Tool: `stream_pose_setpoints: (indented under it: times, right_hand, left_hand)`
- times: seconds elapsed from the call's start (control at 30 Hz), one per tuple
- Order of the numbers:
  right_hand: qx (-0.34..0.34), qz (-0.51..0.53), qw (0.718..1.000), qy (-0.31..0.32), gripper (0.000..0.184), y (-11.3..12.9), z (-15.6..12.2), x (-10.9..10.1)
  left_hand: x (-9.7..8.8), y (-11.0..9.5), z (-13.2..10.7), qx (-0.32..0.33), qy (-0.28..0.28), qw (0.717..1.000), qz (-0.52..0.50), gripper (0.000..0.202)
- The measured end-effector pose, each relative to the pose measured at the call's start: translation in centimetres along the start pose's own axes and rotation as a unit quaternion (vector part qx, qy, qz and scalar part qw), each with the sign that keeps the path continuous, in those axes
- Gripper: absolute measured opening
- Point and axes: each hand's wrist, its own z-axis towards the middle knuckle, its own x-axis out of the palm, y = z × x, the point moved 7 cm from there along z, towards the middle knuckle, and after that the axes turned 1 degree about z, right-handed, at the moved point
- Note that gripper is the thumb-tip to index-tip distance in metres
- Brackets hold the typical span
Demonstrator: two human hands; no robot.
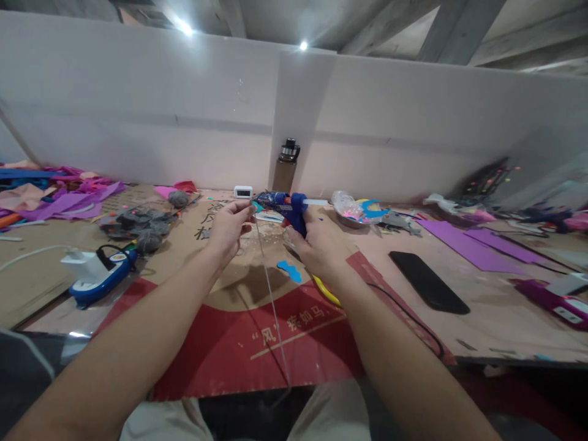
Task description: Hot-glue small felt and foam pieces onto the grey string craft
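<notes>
My right hand (316, 245) is wrapped round the grip of a blue glue gun (287, 205), held above the table with its nozzle pointing left. My left hand (228, 228) is closed in a pinch at the nozzle, holding the top of a thin clear rod (272, 300) that hangs down toward me. A small blue cut-out piece (289, 271) lies on the cardboard just below my hands. The gun's black cord (404, 315) trails off to the right under my forearm.
Brown and red cardboard (257, 343) covers the table. At left are a blue power strip with a white charger (98, 272), grey yarn balls (138, 226) and purple scraps (68, 199). A black phone (427, 282), purple sheets (473, 245), a bowl (349, 211) and a bottle (287, 165) stand beyond.
</notes>
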Motion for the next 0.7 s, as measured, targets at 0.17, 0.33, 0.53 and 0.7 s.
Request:
stream_pose_setpoints:
  times: [0.17, 0.33, 0.53, 0.7]
  right_hand:
    - [0.007, -0.007, 1.0, -0.002, 0.034, 0.0, -0.11, -0.06]
    - [0.012, -0.018, 1.0, 0.017, 0.037, 0.32, -0.09, -0.3]
    - [0.0, -0.021, 1.0, -0.001, 0.037, 0.22, -0.16, -0.16]
    - [-0.007, -0.026, 1.0, -0.007, 0.042, 0.06, -0.23, 0.03]
  left_hand:
    - [0.01, -0.05, -0.07, -0.004, -0.003, 1.0, -0.005, 0.016]
    - [-0.11, -0.24, -0.25, -0.003, -0.012, 1.0, -0.005, 0.015]
    - [-0.14, -0.29, -0.22, 0.005, -0.012, 1.0, 0.011, 0.018]
    - [-0.08, -0.37, -0.39, 0.007, -0.012, 1.0, 0.009, 0.018]
